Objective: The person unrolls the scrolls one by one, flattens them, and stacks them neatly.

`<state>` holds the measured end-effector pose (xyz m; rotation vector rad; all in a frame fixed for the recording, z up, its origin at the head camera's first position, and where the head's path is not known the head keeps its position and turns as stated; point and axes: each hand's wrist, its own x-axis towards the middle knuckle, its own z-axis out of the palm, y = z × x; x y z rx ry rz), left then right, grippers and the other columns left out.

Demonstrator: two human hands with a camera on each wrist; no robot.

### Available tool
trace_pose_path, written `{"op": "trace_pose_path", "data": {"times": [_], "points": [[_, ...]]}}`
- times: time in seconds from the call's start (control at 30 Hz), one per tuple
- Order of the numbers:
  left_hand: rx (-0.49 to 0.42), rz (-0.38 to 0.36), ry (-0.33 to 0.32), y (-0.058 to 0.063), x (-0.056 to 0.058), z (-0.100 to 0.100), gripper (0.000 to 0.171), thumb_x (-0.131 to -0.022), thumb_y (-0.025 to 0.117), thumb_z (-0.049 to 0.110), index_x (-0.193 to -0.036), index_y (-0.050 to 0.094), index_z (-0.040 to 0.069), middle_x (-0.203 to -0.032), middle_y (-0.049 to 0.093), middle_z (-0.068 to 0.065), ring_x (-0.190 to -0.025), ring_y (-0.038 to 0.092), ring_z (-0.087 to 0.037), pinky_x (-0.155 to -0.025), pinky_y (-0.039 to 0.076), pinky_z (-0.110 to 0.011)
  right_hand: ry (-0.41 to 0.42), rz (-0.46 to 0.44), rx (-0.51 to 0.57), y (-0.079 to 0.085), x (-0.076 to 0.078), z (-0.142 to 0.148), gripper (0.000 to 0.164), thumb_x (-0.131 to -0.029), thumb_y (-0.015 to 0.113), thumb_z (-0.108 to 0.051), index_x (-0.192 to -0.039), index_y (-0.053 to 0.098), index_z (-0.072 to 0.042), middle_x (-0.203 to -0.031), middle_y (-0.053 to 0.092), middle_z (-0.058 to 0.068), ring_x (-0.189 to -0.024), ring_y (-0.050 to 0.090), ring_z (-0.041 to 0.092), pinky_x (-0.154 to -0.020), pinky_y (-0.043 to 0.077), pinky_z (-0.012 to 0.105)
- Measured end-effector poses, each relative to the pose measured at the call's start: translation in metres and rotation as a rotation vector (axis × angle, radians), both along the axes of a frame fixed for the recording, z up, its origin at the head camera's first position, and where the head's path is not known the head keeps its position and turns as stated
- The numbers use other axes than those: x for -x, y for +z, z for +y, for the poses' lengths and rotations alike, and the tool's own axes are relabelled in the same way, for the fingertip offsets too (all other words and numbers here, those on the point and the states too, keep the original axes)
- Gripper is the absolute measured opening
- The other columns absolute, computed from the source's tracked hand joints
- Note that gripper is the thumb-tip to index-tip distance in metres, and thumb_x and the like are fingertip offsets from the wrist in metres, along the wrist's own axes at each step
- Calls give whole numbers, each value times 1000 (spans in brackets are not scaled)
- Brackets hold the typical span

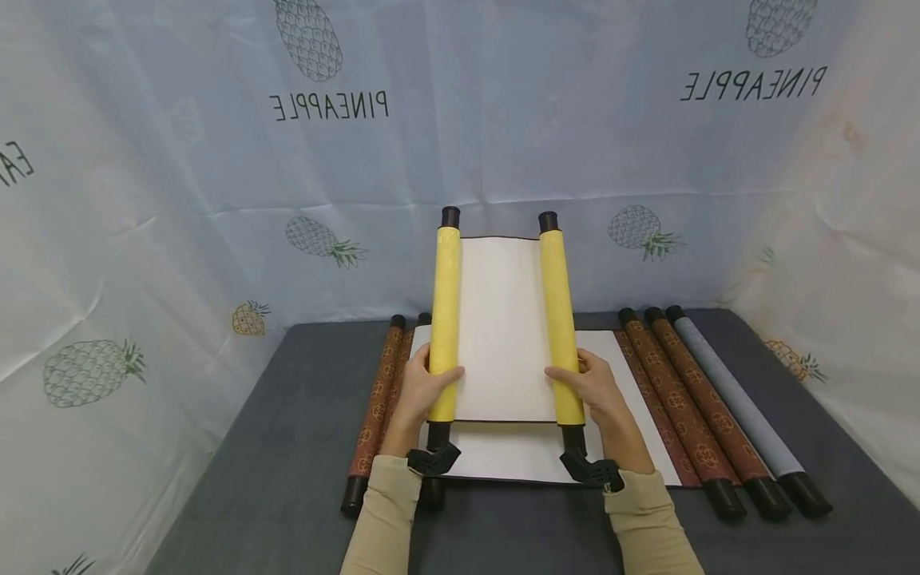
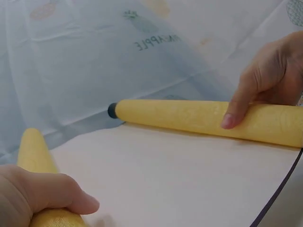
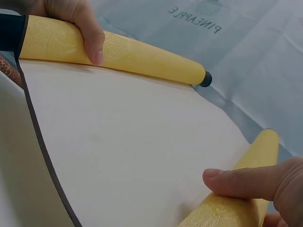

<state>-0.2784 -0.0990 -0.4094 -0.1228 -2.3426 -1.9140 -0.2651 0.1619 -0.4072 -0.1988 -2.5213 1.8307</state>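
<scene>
A yellow scroll (image 1: 501,327) is held up above the table, partly unrolled, its blank white sheet stretched between two rolled sides with black end knobs. My left hand (image 1: 424,383) grips the left yellow roll (image 1: 446,303), thumb across its front. On the other side my right hand (image 1: 595,382) grips the right roll (image 1: 555,295) in the same way. The right wrist view shows the right thumb (image 3: 241,182) lying over the yellow cloth. In the left wrist view the left thumb (image 2: 61,191) does likewise. The fingers behind the rolls are mostly hidden.
Beneath the held scroll, a brown-patterned scroll lies spread on the dark table (image 1: 287,431), its white sheet (image 1: 632,383) showing. A brown roll (image 1: 377,407) lies at its left. Further brown rolls (image 1: 683,399) and a grey roll (image 1: 740,399) lie at right. A pineapple-print curtain (image 1: 503,120) hangs behind.
</scene>
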Motion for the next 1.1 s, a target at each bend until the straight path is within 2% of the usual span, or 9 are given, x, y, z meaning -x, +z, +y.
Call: {"op": "trace_pose_path", "data": {"times": [0.17,0.27,0.3,0.43,0.57,0.7,0.83,0.97,1.1], "points": [[-13,-7,-28,5,-4,-2,61,-81,73,7,-136,47,0,-118,62,-26,-94,64,-28,-76,54,-35,-2,-53,24,4,-2,-1,65,-90,63,-13,-143,31,5,-132,51,35,-89,62,22,-73,50,32],[10,-34,-46,7,-4,-2,61,-83,71,9,-137,45,1,-119,61,-25,-95,64,-28,-76,54,-35,-17,-99,46,6,0,-2,66,-93,58,-12,-147,22,2,-135,45,32,-100,57,29,-78,47,36],[18,-44,-52,3,0,-2,61,-83,71,11,-138,44,2,-119,60,-24,-94,63,-27,-75,52,-34,-25,-112,52,6,0,-2,66,-94,56,-13,-148,20,1,-136,44,30,-103,54,30,-79,46,37],[32,-86,-73,4,0,3,61,-87,65,10,-141,36,-1,-121,53,-23,-99,56,-27,-78,46,-32,-62,-132,72,6,2,-3,65,-94,53,-14,-149,20,-2,-133,43,25,-102,50,28,-78,42,36],[-12,-107,-41,3,1,10,62,-88,61,6,-143,33,-1,-123,51,-23,-101,54,-28,-79,43,-31,-106,-120,83,5,3,-5,61,-92,50,-14,-146,26,0,-125,46,22,-94,50,23,-73,41,31],[-54,-116,33,3,2,16,61,-85,60,7,-141,37,0,-117,53,-21,-95,53,-24,-75,42,-29,-153,-125,74,4,3,-7,59,-89,50,-17,-142,32,1,-119,47,20,-89,50,22,-70,41,29],[-58,-106,93,2,0,19,56,-82,63,11,-134,45,0,-107,56,-17,-86,53,-20,-69,43,-26,-168,-134,57,2,3,-8,68,-89,59,-25,-144,29,1,-124,45,21,-94,51,23,-70,43,28],[-32,-87,103,3,-1,18,51,-82,68,18,-127,50,-1,-102,58,-15,-81,55,-18,-66,45,-25,-159,-126,53,0,2,-6,81,-84,70,-31,-145,26,0,-124,44,20,-94,51,23,-69,44,27],[-14,-82,100,3,-1,15,51,-82,71,24,-122,52,-1,-100,58,-14,-80,56,-18,-66,46,-26,-154,-126,35,0,0,-4,79,-84,71,-32,-142,29,1,-118,45,17,-89,51,21,-66,45,26]]}}
